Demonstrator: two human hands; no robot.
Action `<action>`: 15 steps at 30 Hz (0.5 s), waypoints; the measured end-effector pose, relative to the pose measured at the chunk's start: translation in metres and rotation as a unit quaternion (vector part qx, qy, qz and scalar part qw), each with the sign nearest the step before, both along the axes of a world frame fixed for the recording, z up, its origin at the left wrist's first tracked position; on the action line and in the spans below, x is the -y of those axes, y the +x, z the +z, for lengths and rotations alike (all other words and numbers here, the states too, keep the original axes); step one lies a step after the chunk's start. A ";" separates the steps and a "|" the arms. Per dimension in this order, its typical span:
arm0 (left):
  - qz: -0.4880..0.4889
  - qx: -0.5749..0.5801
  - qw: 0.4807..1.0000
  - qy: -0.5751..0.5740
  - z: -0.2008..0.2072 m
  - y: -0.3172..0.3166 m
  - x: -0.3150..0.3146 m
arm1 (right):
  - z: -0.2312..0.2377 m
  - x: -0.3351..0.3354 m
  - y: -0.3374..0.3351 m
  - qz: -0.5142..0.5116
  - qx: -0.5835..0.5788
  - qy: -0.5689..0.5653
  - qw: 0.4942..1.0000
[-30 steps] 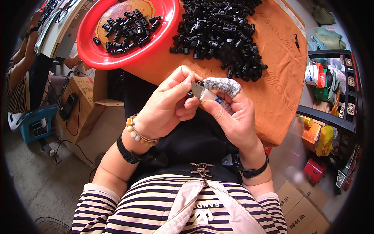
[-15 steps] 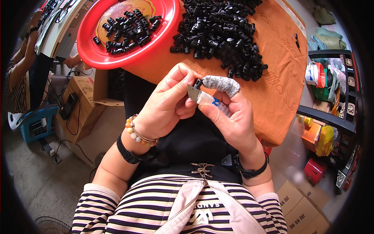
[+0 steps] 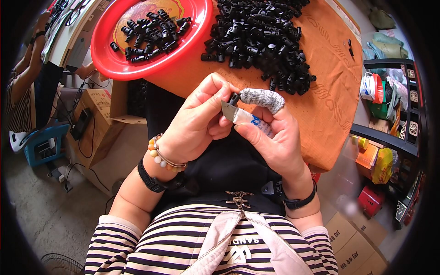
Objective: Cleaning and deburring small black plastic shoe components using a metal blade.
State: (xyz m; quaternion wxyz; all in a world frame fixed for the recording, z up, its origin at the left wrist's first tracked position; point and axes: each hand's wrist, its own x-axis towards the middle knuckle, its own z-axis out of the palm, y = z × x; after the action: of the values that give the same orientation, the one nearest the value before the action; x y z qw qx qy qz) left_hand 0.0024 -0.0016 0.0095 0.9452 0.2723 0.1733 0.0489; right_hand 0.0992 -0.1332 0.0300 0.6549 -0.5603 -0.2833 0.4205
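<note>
My left hand (image 3: 204,106) pinches a small black plastic part (image 3: 234,98) between thumb and fingers. In my right hand (image 3: 280,137) is a short metal blade (image 3: 228,111), its grip wrapped in white with blue marks. The blade's edge is up against or very near the black part; exact contact cannot be made out. A grey knitted finger sleeve (image 3: 261,97) covers my right index finger, which curls over to the part's far end. Just beyond my hands lies a big heap of similar black parts (image 3: 261,46), and a red round tray (image 3: 101,62) holds a smaller group.
An orange cloth (image 3: 327,105) covers the table. Cardboard boxes (image 3: 98,133) and a blue stool (image 3: 43,149) stand at the left, where another person's arm (image 3: 23,68) shows. A black rack (image 3: 389,140) with bags and containers is at the right.
Almost nothing differs. Both hands keep the same hold, with the blade and the black part turned or shifted only very slightly.
</note>
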 end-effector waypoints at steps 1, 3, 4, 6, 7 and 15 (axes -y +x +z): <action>0.001 0.000 1.000 0.006 0.000 0.000 0.000 | 0.001 -0.001 0.000 0.001 -0.003 0.002 1.000; 0.001 0.001 1.000 0.012 -0.001 -0.001 -0.001 | 0.000 0.000 0.002 0.008 -0.001 -0.006 1.000; -0.001 0.008 1.000 0.013 -0.002 -0.001 -0.001 | -0.001 0.001 0.003 0.014 0.001 -0.014 1.000; -0.003 0.014 1.000 0.013 -0.002 -0.001 0.000 | -0.002 0.001 0.003 0.010 0.005 -0.003 1.000; -0.001 0.015 1.000 0.015 -0.002 -0.001 0.000 | -0.002 0.001 0.002 0.007 0.008 0.007 1.000; -0.003 0.017 1.000 0.019 -0.002 -0.002 0.000 | 0.001 0.003 0.002 0.009 -0.003 -0.018 1.000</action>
State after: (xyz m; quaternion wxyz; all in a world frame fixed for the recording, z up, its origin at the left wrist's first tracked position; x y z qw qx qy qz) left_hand 0.0005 -0.0015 0.0071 0.9430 0.2895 0.1551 0.0540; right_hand 0.1017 -0.1363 0.0306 0.6415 -0.5683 -0.2791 0.4332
